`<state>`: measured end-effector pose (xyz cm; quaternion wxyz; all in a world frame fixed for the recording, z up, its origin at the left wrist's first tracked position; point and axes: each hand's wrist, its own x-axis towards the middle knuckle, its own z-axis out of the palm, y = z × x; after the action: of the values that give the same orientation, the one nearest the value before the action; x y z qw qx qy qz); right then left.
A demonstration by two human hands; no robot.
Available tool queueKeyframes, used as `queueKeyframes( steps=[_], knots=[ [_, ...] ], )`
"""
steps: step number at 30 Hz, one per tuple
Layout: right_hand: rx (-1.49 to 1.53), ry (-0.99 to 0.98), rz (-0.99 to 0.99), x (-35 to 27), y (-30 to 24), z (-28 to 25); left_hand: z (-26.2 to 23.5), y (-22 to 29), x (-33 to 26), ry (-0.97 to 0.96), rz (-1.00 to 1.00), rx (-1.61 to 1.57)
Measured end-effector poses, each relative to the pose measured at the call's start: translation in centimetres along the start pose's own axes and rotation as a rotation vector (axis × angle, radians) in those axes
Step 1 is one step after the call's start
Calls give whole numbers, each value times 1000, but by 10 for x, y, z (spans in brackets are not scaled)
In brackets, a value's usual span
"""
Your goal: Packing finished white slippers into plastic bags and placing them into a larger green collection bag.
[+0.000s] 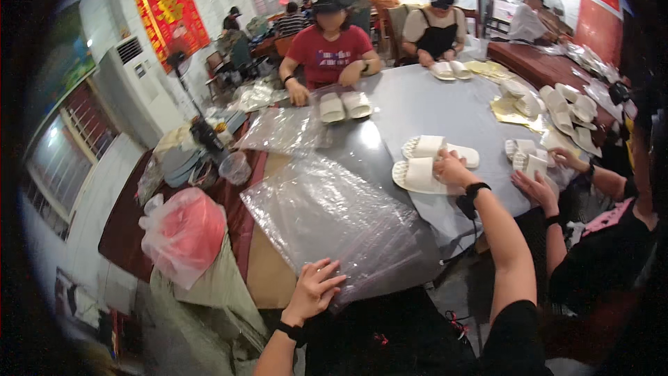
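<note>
My left hand (316, 291) lies with its fingers spread on the near edge of a stack of clear plastic bags (327, 216), fanned out on the table. To the right, my right hand (454, 170) grips a cream slide slipper (416, 175) near the open end of its wide strap. Its partner slipper (424, 145) lies just beyond, with the sole showing to the right of the hand. My fingertips are partly hidden between the two. Farther off, more clear bags (285, 129) lie near a co-worker's slippers (345, 106).
A pink-filled plastic bag (184, 233) stands at the left edge. At right, a co-worker's hands (539, 191) handle another pair of slippers (527, 157) close to my right arm. Several loose slippers (567, 108) lie beyond. Two people stand across the grey table (390, 111).
</note>
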<state>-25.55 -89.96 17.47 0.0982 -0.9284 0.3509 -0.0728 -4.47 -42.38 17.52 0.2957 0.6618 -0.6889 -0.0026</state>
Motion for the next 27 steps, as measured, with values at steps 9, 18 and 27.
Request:
queueKeyframes(
  steps=[9,18,27],
  knots=[
    [315,129,-177,-44,18,20,13,-7,1,26,81,57],
    [275,223,-90,-83,0,-3,13,19,16,-63,78,272],
    [724,395,-143,-211,-73,-64,-2,30,24,97,-41,171]
  ],
)
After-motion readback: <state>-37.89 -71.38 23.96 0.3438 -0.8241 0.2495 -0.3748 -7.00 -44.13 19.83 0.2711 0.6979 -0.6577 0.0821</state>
